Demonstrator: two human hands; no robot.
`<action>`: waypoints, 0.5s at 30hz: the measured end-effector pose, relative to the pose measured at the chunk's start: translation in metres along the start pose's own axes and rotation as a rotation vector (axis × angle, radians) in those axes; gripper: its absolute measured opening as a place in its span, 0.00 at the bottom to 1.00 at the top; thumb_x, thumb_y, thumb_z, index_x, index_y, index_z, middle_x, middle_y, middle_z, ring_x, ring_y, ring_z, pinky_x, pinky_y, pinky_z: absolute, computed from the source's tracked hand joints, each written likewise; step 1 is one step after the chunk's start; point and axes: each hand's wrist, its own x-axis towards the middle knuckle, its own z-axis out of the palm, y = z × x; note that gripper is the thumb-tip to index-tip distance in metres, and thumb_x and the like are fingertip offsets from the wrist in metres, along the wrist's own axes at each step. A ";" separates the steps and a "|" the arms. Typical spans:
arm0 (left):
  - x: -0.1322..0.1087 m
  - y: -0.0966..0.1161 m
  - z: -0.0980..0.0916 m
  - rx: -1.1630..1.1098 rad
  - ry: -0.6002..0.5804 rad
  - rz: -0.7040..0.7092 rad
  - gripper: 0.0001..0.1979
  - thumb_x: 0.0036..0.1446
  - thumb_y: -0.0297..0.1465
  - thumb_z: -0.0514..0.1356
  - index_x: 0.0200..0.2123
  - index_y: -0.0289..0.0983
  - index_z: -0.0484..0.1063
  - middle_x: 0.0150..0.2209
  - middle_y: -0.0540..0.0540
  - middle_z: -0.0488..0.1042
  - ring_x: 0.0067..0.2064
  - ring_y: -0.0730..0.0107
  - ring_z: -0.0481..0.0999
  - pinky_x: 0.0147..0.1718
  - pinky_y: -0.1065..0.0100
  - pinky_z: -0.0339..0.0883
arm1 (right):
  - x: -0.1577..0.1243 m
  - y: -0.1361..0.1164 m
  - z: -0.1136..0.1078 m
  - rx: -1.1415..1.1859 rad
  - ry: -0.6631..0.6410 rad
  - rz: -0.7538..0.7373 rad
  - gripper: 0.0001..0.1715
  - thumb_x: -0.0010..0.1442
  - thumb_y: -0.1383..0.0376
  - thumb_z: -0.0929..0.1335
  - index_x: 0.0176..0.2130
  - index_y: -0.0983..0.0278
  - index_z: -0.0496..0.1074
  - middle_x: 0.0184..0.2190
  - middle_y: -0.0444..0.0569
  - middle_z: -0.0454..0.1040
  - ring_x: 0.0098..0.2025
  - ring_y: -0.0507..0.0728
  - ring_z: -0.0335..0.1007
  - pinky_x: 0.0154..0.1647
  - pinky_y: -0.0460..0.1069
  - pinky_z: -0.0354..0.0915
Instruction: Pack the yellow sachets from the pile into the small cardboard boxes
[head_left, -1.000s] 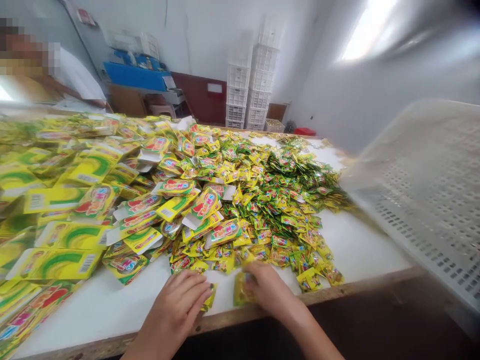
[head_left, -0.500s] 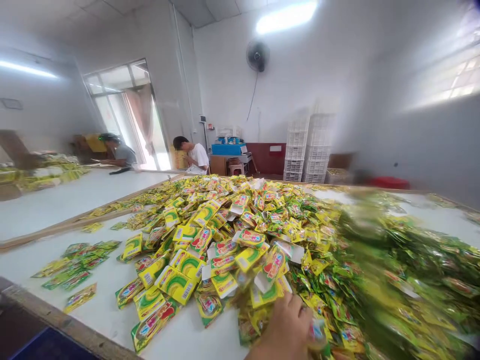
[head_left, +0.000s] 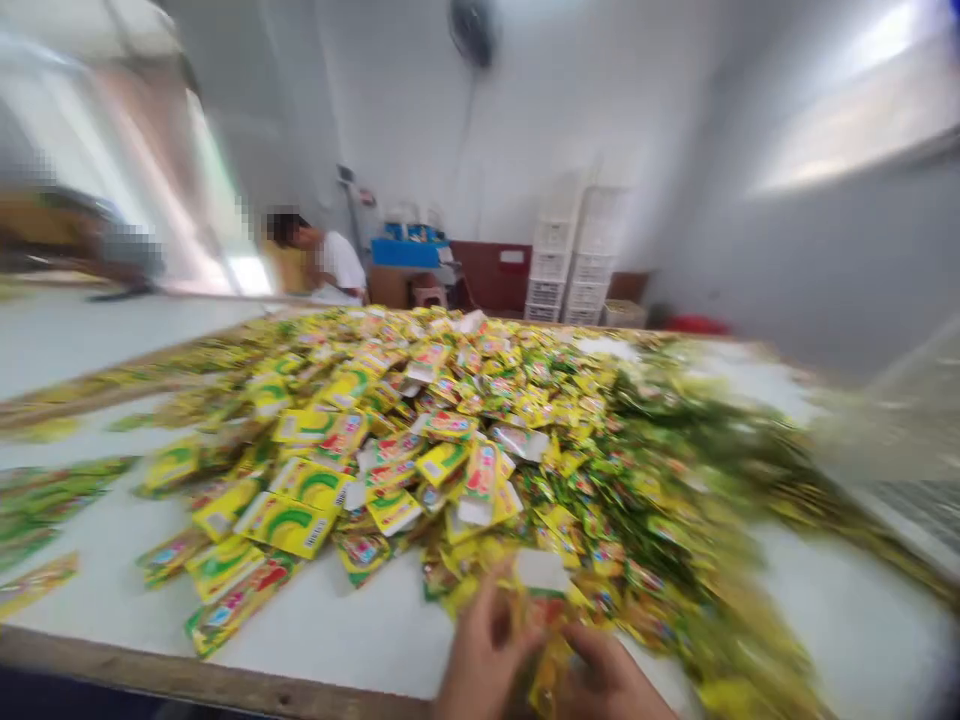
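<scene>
Both my hands are together low in the middle of the head view, close to the table's front edge. Between them is a small yellow carton (head_left: 546,608) with its white flap standing up at the far end. My left hand (head_left: 486,642) pinches its left side with thumb and fingers. My right hand (head_left: 611,672) closes on its lower right side, partly blurred. Something yellow shows below the carton, too smeared to name. Just beyond lies a large heap of yellow cartons (head_left: 304,520), several with open white flaps. Green and yellow sachets (head_left: 611,540) spread to the right of them.
The white table (head_left: 337,640) has a wooden edge (head_left: 225,685) in front. A few sachets (head_left: 60,495) lie at far left. Behind the table are a person in white (head_left: 341,265), another blurred person (head_left: 124,250), stacked white crates (head_left: 551,260) and a blue box (head_left: 405,252).
The view has swung, so the heap sits further left and higher. My right hand has come into view beside the left, and a carton with a raised flap is now between them.
</scene>
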 end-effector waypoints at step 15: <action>-0.002 0.014 0.002 -0.246 -0.214 -0.161 0.15 0.56 0.40 0.62 0.44 0.39 0.75 0.44 0.46 0.80 0.48 0.57 0.76 0.51 0.61 0.69 | 0.010 -0.033 0.012 -0.119 0.527 -0.535 0.11 0.64 0.70 0.62 0.45 0.60 0.69 0.38 0.50 0.72 0.42 0.59 0.68 0.44 0.53 0.64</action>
